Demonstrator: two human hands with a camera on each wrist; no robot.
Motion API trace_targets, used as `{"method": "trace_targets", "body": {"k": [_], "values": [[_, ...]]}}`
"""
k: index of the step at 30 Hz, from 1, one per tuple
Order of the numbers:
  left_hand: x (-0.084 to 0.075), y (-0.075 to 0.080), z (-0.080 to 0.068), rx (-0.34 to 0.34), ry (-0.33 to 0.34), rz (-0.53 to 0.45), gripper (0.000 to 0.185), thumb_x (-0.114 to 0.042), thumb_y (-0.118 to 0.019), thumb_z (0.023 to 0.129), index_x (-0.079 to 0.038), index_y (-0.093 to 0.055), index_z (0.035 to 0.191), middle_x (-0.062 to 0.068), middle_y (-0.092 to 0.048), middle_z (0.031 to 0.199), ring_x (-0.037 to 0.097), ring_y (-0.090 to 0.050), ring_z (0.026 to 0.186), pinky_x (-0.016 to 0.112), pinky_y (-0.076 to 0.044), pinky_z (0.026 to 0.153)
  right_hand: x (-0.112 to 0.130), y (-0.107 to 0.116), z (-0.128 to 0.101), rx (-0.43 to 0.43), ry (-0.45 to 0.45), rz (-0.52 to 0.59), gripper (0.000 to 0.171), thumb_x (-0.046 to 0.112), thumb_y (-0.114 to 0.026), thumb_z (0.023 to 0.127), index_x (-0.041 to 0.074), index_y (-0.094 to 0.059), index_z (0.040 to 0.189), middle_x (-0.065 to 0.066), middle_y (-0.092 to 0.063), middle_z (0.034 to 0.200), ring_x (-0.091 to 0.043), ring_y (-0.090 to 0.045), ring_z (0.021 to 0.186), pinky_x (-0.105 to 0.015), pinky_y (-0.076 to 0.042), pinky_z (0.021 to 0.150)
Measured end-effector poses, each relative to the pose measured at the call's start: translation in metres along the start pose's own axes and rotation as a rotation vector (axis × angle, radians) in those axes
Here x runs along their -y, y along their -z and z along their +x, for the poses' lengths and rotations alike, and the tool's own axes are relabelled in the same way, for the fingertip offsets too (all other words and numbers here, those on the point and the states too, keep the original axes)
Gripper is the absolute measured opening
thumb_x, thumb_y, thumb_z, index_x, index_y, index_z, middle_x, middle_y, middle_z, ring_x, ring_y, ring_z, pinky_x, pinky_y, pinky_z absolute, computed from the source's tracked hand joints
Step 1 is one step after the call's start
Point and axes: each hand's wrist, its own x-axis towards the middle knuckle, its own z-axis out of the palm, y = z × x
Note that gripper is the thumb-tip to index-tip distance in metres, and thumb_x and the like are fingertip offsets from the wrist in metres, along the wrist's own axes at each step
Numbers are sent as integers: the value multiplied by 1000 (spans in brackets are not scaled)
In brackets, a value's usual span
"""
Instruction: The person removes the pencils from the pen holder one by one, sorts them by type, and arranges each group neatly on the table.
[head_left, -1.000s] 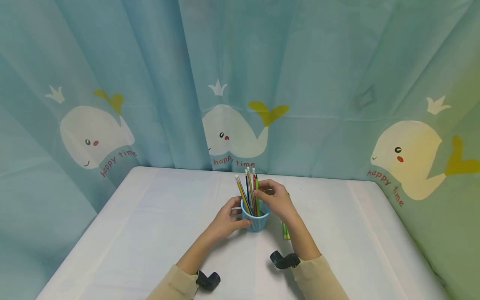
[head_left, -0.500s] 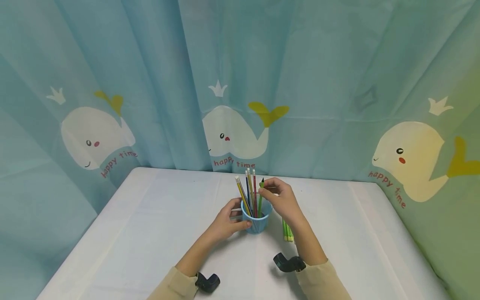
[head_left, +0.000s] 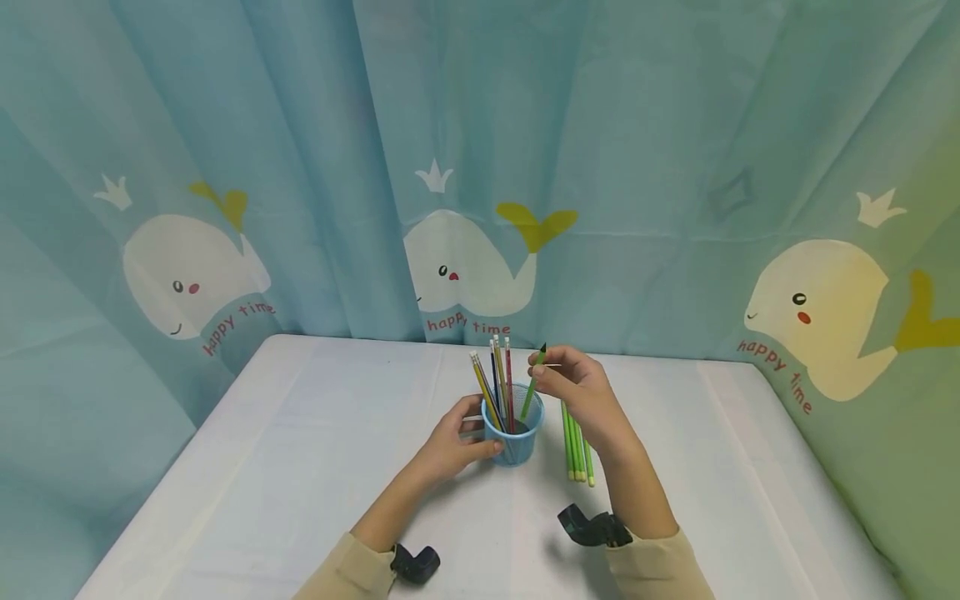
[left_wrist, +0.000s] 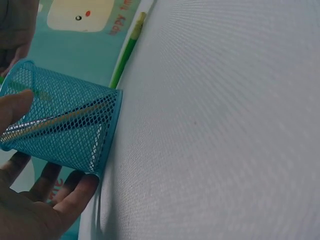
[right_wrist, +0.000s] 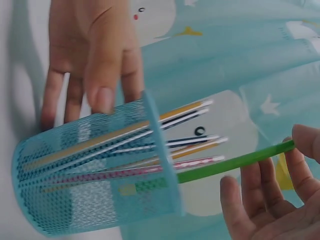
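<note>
A blue mesh pencil cup (head_left: 512, 450) stands upright on the white table, several pencils (head_left: 497, 383) with eraser ends up leaning inside it. My left hand (head_left: 453, 442) holds the cup from its left side, thumb near the front of the rim and fingers behind. With thumb and fingertips my right hand (head_left: 581, 392) pinches a green pencil (right_wrist: 235, 162) near its dark tip, above the right of the cup. The pencil's lower end is still inside the cup, seen through the mesh in the right wrist view.
Several green pencils (head_left: 576, 454) lie side by side on the table (head_left: 300, 467), right of the cup and partly behind the right forearm. A light blue curtain (head_left: 637, 167) with printed whales hangs behind the table's back edge.
My right hand has moved right and slightly up, drawing the green pencil away from the other pencils and tilting it rightward. My left hand keeps its place on the cup.
</note>
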Motion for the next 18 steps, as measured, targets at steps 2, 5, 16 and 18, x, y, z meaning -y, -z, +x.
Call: {"method": "trace_targets", "body": {"k": [2, 5, 16, 18], "values": [[0, 0, 0, 1, 6, -2, 73, -10, -78, 85, -2, -39, 147, 25, -47, 143, 45, -51, 130, 51, -48, 106, 2, 2, -1, 15, 20, 36, 25, 17, -61, 100, -3, -58, 114, -14, -61, 119, -22, -62, 112, -36, -57, 94], [-1, 0, 0, 2, 5, -5, 73, -10, -77, 85, -2, -38, 147, 25, -47, 143, 45, -50, 130, 52, -48, 106, 5, 6, -2, 30, 46, 68, 27, 20, -57, 103, -1, -57, 120, -11, -62, 119, -24, -63, 112, -36, -57, 94], [-1, 0, 0, 9, -8, 13, 73, -10, -77, 86, -2, -38, 147, 26, -47, 144, 45, -50, 130, 52, -48, 105, 11, 14, -4, -1, 40, 88, 30, 24, -53, 105, 7, -54, 130, -12, -62, 115, -28, -66, 108, -37, -58, 92], [0, 0, 0, 9, -4, 17, 73, -11, -77, 86, -3, -38, 147, 25, -47, 144, 45, -50, 130, 51, -48, 105, 12, 15, -4, -6, 37, 98, 29, 21, -54, 104, 7, -53, 130, -16, -60, 116, -25, -67, 106, -38, -59, 91]]}}
